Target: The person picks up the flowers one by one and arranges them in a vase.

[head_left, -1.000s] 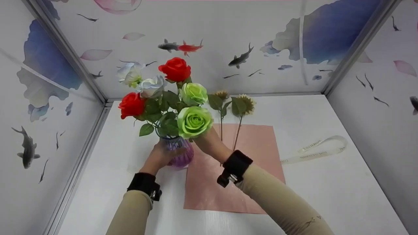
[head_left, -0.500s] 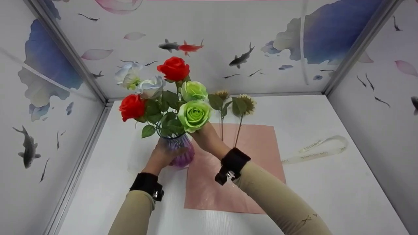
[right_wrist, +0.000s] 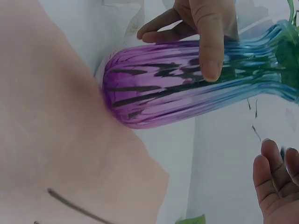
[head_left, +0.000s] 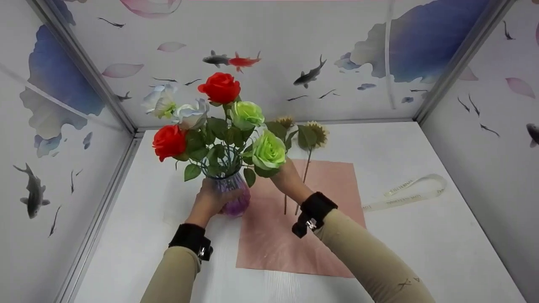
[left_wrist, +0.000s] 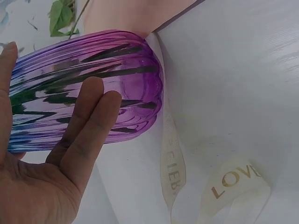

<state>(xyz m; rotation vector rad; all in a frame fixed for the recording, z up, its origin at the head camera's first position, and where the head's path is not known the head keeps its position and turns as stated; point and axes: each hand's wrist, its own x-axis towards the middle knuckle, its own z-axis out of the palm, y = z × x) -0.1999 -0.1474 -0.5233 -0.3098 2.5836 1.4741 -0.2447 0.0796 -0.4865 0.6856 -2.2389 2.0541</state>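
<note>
My left hand [head_left: 212, 198] grips the ribbed glass vase [left_wrist: 126, 84], blue at the neck and purple at the base, with stems inside. The vase stands tilted beside the pink paper. From its mouth rise artificial roses: an upper red rose [head_left: 220, 87], a left red rose [head_left: 169, 142], pale white-blue flowers [head_left: 159, 101], an upper green rose [head_left: 247, 114] and a lower green rose [head_left: 268, 149]. My right hand [head_left: 290, 179] is at that lower green rose, its fingertips hidden behind the bloom. In the right wrist view, its fingers [right_wrist: 262, 182] look relaxed, with no stem visible between them.
Pink paper [head_left: 294, 248] lies on the white table, with two sunflowers [head_left: 318, 134] across its far part. A cream ribbon [head_left: 414, 198] with gold lettering loops at the right. Printed walls with metal edges enclose the table on the left, back and right.
My right hand has moved rightward, and the lower green rose has shifted right with it, leaning outward from the vase. My left hand keeps its grip on the vase.
</note>
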